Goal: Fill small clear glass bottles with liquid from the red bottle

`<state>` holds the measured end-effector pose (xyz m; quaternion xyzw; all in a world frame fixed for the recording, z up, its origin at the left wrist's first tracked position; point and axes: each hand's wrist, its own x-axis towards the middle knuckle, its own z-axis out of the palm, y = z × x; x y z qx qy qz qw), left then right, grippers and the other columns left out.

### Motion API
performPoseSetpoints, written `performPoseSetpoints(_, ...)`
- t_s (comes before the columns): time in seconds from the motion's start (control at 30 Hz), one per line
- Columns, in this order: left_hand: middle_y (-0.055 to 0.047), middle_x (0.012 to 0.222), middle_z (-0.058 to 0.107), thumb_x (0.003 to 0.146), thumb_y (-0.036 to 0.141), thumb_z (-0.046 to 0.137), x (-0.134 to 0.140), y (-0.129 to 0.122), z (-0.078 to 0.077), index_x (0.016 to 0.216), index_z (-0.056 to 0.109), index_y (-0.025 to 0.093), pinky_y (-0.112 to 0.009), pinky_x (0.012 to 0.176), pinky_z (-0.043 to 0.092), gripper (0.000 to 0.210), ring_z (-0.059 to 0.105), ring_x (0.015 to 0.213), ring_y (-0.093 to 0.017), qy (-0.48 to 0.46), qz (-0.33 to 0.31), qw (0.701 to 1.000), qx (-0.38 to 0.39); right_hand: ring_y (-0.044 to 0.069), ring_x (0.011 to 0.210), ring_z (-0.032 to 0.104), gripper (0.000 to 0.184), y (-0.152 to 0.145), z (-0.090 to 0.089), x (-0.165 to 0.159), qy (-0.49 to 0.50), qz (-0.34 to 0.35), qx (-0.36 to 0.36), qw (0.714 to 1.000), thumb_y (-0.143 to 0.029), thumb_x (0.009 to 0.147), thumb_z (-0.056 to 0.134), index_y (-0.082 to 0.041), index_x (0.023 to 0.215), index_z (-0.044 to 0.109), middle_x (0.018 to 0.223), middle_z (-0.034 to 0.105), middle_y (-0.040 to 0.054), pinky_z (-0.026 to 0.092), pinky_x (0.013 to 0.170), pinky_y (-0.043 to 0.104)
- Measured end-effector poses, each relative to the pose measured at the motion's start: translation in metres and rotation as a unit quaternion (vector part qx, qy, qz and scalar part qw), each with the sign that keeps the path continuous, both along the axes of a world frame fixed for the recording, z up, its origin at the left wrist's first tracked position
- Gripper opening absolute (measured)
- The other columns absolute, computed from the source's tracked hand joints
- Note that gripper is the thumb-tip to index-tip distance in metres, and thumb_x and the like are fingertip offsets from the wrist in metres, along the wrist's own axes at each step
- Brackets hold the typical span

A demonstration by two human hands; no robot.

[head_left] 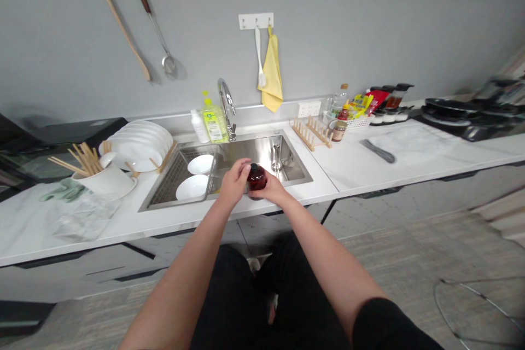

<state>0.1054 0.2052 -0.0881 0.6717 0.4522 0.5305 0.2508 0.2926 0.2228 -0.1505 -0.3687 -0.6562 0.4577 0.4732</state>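
Note:
A dark amber bottle (257, 174) with a black cap is held at the front edge of the sink (246, 145). My right hand (270, 188) wraps round its lower body from the right. On the other side, my left hand (234, 180) closes against the bottle near the cap, its fingertips partly hidden. Two white bowls (192, 187) sit in the wire drain basket (168, 167) in the sink's left part, just left of my hands. Behind the sink rises a chrome faucet (226, 104).
Yellow-green dish soap (214, 120) and a white bottle (199, 127) stand behind the sink. To the left are racked white plates (139, 145) and a chopstick holder (102, 180). Right lie a wooden rack (311, 134), a jar (338, 131), a dark utensil (377, 150) and a condiment basket (356, 121).

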Motion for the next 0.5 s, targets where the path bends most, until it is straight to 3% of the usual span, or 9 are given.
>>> performPoseSetpoints(0.1,-0.011,0.123,0.087,0.099,0.051,0.083,0.011,0.000,0.006,0.127,0.079,0.028,-0.052,0.112,0.064,0.037,0.084,0.116,-0.034,0.018,0.007,0.999,0.027,0.030,0.103,0.079,0.078,-0.001,0.001,0.000,-0.029,-0.016,0.006,0.999,-0.039,0.062,0.105,-0.024,0.133,0.076,0.115,0.085,0.0037,0.064,0.099,0.045)
performPoseSetpoints(0.2,-0.009,0.111,0.088,0.089,0.045,0.093,0.024,0.003,0.008,0.112,0.079,0.027,-0.051,0.105,0.066,0.033,0.085,0.105,-0.033,0.021,0.052,0.998,0.034,0.031,0.110,0.079,0.080,-0.001,0.001,0.000,-0.016,-0.011,0.018,1.000,-0.041,0.064,0.105,-0.024,0.136,0.075,0.122,0.085,0.0054,0.063,0.101,0.045)
performPoseSetpoints(0.37,-0.008,0.107,0.088,0.085,0.047,0.095,0.031,0.004,0.003,0.097,0.067,0.026,-0.047,0.102,0.068,0.037,0.086,0.103,-0.029,-0.082,0.053,0.995,-0.001,0.031,0.112,0.079,0.092,-0.001,-0.002,-0.001,-0.009,-0.002,0.025,1.000,-0.039,0.065,0.105,-0.026,0.150,0.072,0.125,0.085,0.0036,0.063,0.103,0.045)
performPoseSetpoints(0.5,-0.010,0.111,0.090,0.088,0.050,0.094,0.028,-0.001,0.001,0.094,0.067,0.025,-0.048,0.102,0.069,0.037,0.086,0.103,-0.029,-0.087,0.034,0.996,-0.001,0.031,0.111,0.079,0.090,0.000,-0.005,-0.002,-0.019,-0.008,0.036,0.999,-0.040,0.065,0.105,-0.027,0.149,0.073,0.123,0.085,0.0025,0.064,0.099,0.043)
